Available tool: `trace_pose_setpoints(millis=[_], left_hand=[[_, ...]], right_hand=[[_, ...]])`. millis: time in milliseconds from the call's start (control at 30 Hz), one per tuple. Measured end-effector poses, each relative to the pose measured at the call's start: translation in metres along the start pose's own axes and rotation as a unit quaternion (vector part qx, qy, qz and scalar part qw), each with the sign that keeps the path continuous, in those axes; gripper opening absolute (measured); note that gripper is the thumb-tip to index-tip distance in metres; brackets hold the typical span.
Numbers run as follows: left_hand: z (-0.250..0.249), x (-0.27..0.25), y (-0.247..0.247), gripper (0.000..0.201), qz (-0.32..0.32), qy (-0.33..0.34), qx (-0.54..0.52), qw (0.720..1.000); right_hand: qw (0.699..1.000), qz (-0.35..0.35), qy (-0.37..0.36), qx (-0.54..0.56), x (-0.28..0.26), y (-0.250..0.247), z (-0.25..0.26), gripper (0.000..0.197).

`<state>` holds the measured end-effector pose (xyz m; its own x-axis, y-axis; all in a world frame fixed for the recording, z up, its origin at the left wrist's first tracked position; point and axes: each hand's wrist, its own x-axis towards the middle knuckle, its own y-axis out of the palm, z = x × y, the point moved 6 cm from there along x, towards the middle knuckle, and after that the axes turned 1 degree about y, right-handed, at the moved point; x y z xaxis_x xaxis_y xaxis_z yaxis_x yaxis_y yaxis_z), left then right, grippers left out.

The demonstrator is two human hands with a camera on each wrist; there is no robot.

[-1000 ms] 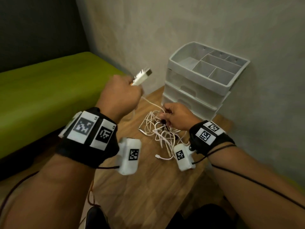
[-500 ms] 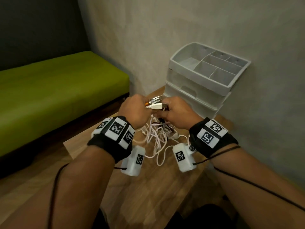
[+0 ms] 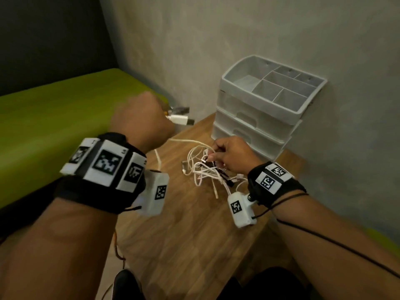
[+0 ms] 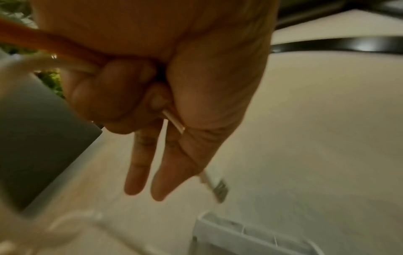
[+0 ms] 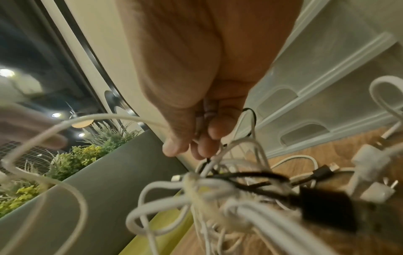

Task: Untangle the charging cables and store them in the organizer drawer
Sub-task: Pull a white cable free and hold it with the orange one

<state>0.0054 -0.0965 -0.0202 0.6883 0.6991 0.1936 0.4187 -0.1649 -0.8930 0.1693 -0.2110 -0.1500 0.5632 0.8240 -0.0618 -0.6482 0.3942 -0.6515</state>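
Note:
A tangle of white and black charging cables (image 3: 205, 172) lies on the wooden table (image 3: 194, 234) in front of the grey organizer (image 3: 266, 105), whose drawers (image 3: 244, 120) are closed. My left hand (image 3: 151, 122) is raised to the left of the pile and grips several cable ends; a white USB plug (image 3: 180, 120) sticks out of it. The left wrist view shows an orange cable (image 4: 43, 43) and a white cable (image 4: 173, 121) in that grip. A white cable (image 3: 186, 141) runs from it to the pile. My right hand (image 3: 213, 156) pinches strands at the top of the tangle (image 5: 218, 189).
A green bench (image 3: 65, 126) runs along the left side of the table, with the grey wall (image 3: 238, 40) right behind the organizer. A black plug (image 5: 327, 203) and white adapters (image 5: 370, 163) lie in the pile. Bare table surface stretches toward me.
My left hand has pulled up and to the left, away from the right hand, carrying the plugs with it. The right hand has dropped back onto the tangle.

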Motion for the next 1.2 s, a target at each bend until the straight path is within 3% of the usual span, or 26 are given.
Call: trace_pose_setpoints(millis=[67, 200, 267, 400, 467, 533, 800, 933, 1033, 1200], left_hand=[[-0.003, 0.001, 0.015, 0.01, 0.016, 0.022, 0.024, 0.999], [-0.019, -0.002, 0.064, 0.012, 0.08, 0.023, -0.082, 0.993], [-0.017, -0.002, 0.085, 0.012, 0.1, 0.02, -0.098, 0.99], [-0.007, 0.005, 0.096, 0.013, 0.109, 0.019, -0.082, 0.99], [-0.006, 0.007, 0.093, 0.014, 0.115, 0.02, -0.072, 0.991], [-0.004, 0.009, 0.086, 0.016, 0.102, 0.012, -0.083, 0.991], [-0.005, 0.008, 0.057, 0.024, 0.059, -0.05, -0.203, 0.976], [-0.005, 0.001, 0.018, 0.03, 0.014, -0.058, -0.194, 0.979], [0.003, 0.006, -0.017, 0.029, 0.011, -0.052, -0.136, 0.989], [0.014, 0.008, -0.007, 0.023, 0.082, -0.072, -0.052, 0.993]], right_hand=[[1.0, -0.002, 0.001, 0.005, -0.003, -0.002, 0.004, 0.005], [0.999, -0.016, -0.031, -0.022, -0.005, -0.001, 0.023, 0.005], [0.999, -0.028, -0.04, -0.006, -0.006, -0.004, 0.031, 0.017], [0.997, 0.027, -0.04, 0.051, -0.007, 0.005, 0.032, 0.026], [0.996, 0.053, -0.029, 0.061, -0.005, 0.015, 0.027, 0.027], [0.997, 0.059, -0.033, 0.029, -0.001, 0.019, 0.021, 0.016], [0.993, 0.012, -0.062, -0.101, 0.003, 0.016, 0.007, 0.009], [0.989, 0.021, -0.028, -0.145, 0.004, 0.017, -0.009, 0.012], [0.993, 0.005, 0.005, -0.116, 0.0, 0.014, -0.029, 0.008], [0.999, -0.038, 0.034, 0.019, 0.002, 0.001, -0.026, 0.014]])
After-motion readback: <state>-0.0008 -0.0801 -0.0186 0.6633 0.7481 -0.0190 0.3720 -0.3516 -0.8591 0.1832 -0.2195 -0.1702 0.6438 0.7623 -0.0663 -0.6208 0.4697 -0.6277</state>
